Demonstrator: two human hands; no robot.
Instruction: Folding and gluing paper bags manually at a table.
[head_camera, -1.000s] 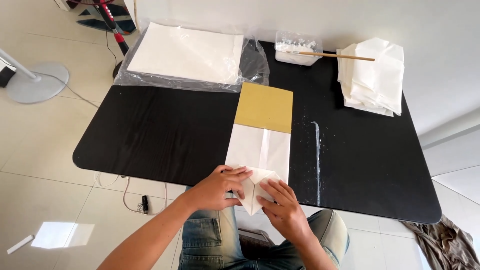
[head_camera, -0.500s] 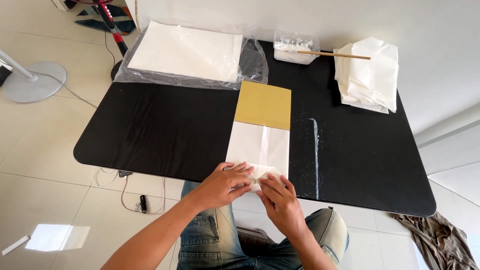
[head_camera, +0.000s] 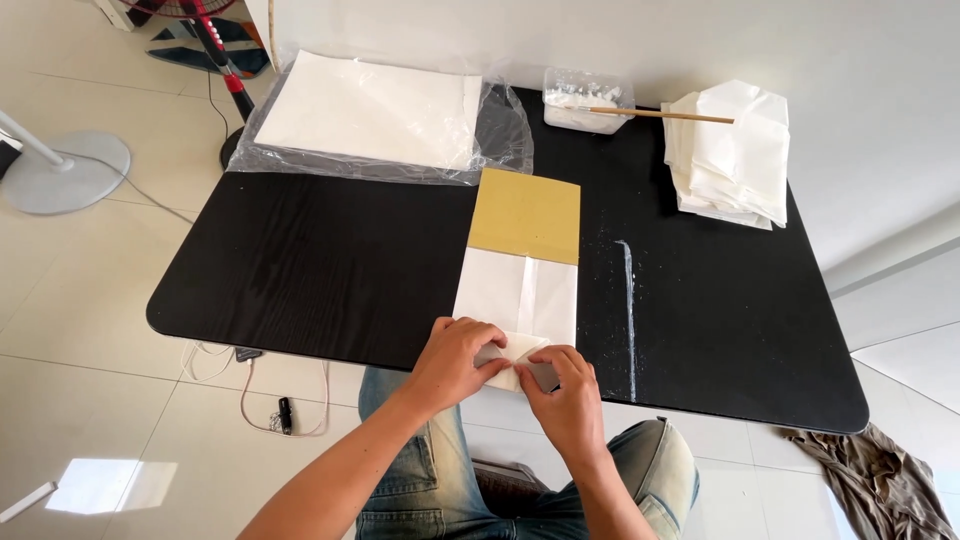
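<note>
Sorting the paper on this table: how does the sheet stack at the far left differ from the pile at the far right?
The sheet stack lies flat and unfolded; the folded pile is creased and uneven. The sheet stack sits on clear plastic wrap; the folded pile rests straight on the black table. The sheet stack covers more area. Both are white paper, away from both hands.

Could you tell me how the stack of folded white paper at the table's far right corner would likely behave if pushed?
The stack of folded white paper looks loose and uneven, so it would probably slide apart. Thin sheets likely feel light and floppy.
</note>
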